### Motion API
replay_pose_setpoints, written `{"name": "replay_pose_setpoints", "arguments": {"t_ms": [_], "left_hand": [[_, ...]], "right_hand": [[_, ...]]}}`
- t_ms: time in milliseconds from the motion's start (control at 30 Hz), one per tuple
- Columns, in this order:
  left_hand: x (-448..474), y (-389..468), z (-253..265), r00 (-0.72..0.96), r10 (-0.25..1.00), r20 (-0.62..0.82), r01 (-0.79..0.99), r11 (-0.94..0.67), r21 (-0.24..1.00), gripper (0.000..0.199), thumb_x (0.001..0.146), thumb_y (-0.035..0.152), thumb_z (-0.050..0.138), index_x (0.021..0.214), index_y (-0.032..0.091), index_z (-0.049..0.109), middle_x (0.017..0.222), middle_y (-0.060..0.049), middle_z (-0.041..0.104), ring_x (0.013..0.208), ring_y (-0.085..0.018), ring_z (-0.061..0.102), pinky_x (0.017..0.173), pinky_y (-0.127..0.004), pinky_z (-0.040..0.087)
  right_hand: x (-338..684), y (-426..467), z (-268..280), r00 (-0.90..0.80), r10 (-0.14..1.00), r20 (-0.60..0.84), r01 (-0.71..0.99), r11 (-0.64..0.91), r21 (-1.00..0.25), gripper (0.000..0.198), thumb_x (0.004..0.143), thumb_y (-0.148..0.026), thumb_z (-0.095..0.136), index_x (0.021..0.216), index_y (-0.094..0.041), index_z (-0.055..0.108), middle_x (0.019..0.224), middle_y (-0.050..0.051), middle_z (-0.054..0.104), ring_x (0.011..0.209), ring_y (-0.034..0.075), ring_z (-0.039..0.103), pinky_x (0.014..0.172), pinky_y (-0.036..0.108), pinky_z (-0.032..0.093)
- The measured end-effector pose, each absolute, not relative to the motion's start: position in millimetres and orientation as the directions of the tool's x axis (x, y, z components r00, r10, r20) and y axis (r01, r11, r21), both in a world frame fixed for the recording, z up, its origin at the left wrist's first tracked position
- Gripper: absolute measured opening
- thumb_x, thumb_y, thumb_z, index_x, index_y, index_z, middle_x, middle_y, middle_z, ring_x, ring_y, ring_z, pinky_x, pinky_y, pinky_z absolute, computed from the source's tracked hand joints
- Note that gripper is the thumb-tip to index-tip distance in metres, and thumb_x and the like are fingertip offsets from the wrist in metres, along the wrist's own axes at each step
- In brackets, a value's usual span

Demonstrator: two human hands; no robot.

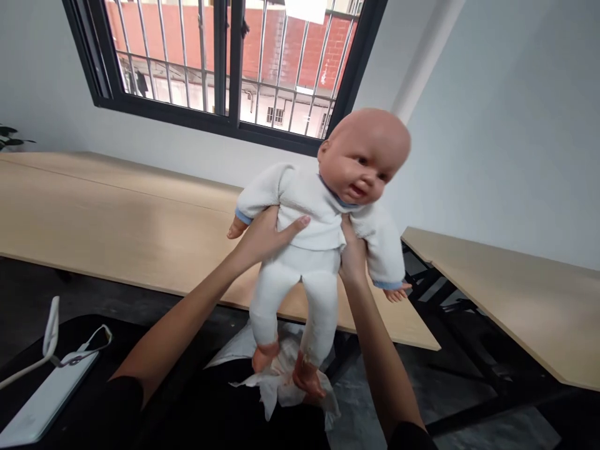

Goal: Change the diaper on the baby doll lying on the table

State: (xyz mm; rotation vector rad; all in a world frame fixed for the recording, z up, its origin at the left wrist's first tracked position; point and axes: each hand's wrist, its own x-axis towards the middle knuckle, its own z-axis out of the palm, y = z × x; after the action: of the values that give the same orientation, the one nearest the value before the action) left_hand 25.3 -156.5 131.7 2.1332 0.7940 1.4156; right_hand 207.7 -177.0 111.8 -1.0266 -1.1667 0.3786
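Note:
A baby doll (pixel 304 265) in a white top and trousers with blue cuffs is held upright in front of me, tilted a little to the right. My left hand (pixel 269 236) grips its chest under one arm, thumb across the front. On the other side, my right hand (pixel 352 253) wraps round the doll's side under its other arm; most of those fingers are hidden behind it. The doll's bare feet hang over a crumpled white plastic bag (pixel 281 387) by my lap.
A long wooden table (pixel 117 212) runs under a barred window (pixel 229 69). Another table (pixel 515 300) stands at the right. At the lower left, a white phone-like device (pixel 51 400) with a cable lies on my dark clothing. A plant (pixel 14 139) shows at the far left.

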Motion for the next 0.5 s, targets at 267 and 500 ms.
{"name": "replay_pose_setpoints", "arguments": {"t_ms": [267, 500], "left_hand": [[49.8, -51.3, 91.3, 0.253, 0.760, 0.599, 0.060, -0.630, 0.775, 0.052, 0.076, 0.048, 0.069, 0.116, 0.015, 0.059, 0.120, -0.009, 0.066, 0.115, -0.028, 0.059, 0.097, -0.035, 0.047], [64.0, -21.6, 37.7, 0.160, 0.824, 0.544, 0.105, -0.562, 0.821, 0.048, 0.079, 0.040, 0.068, 0.116, 0.012, 0.055, 0.123, -0.014, 0.062, 0.117, -0.028, 0.057, 0.102, -0.037, 0.042]], "right_hand": [[224.2, -85.3, 85.2, 0.379, 0.696, 0.609, 0.247, 0.558, -0.792, 0.068, 0.081, -0.062, 0.055, 0.132, -0.017, 0.050, 0.140, 0.006, 0.047, 0.138, 0.019, 0.033, 0.121, 0.037, 0.013], [233.8, -56.8, 40.3, 0.314, 0.796, 0.518, 0.236, 0.463, -0.855, 0.063, 0.086, -0.054, 0.053, 0.133, -0.012, 0.047, 0.138, 0.007, 0.051, 0.135, 0.015, 0.034, 0.119, 0.032, 0.013]]}}
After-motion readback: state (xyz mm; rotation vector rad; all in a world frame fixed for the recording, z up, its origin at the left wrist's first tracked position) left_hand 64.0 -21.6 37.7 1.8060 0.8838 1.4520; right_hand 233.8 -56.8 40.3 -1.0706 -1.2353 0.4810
